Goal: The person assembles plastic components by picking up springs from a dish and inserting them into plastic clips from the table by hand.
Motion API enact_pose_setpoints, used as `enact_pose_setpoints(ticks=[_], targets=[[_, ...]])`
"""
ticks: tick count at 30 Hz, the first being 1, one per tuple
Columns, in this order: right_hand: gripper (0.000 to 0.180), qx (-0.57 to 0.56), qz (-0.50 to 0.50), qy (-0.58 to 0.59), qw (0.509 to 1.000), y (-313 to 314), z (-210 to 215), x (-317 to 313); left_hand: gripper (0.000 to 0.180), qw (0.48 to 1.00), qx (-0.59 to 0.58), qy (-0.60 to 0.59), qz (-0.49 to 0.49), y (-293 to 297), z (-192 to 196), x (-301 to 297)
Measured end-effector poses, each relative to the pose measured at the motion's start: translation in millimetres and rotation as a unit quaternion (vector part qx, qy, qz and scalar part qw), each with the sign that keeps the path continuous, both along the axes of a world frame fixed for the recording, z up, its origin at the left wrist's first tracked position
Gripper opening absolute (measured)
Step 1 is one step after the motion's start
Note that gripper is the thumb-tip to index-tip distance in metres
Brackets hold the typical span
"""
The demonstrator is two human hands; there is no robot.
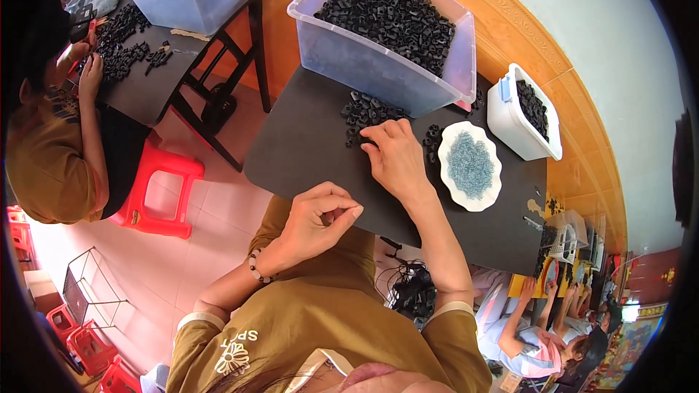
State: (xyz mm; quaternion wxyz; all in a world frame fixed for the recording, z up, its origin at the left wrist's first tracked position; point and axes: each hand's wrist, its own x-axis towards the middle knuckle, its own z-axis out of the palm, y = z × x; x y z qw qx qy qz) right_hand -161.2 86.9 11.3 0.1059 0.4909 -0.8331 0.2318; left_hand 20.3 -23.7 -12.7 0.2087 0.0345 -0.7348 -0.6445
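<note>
My right hand (399, 159) reaches over the dark table, thumb and fingers bent together on a small black plastic part at the near edge of a loose pile. That pile of black plastic parts (368, 110) spreads in front of a big clear bin. Closer to my body, my left hand (320, 220) is raised off the table's near edge with thumb and fingertips pinched together; anything between them is too small to make out. To the right of my right hand, a white scalloped dish (451, 191) holds many tiny bluish, shiny pieces.
The clear plastic bin (364, 51) full of black parts stands at the table's back. A white tub (510, 127) with more is at right. Left, a co-worker (58, 153) sits at another table (149, 94) beside a red stool (164, 189). More people work at lower right.
</note>
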Motion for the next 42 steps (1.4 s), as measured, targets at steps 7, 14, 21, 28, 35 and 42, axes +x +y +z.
enact_pose_setpoints(ticks=[7,14,21,28,35,42], targets=[[0.012,-0.001,-0.025,-0.014,1.0,12,-1,0,0.009,1.0,0.021,-0.018,0.001,0,1,-5],[0.008,-0.024,-0.025,-0.009,0.999,17,-6,5,0.009,0.999,0.005,-0.043,-0.01,3,5,-9],[0.009,-0.038,-0.026,-0.053,0.998,27,1,15,0.015,0.995,0.087,-0.042,0.021,3,2,-9],[0.015,-0.129,0.104,-0.156,0.974,46,32,57,0.027,0.97,0.226,-0.081,-0.044,-7,11,-9],[0.019,-0.142,0.104,-0.195,0.965,59,29,69,0.026,0.948,0.24,-0.145,-0.15,-7,15,-7],[0.019,-0.138,-0.046,-0.206,0.968,96,35,55,0.021,0.935,0.288,-0.163,-0.125,2,16,-9]])
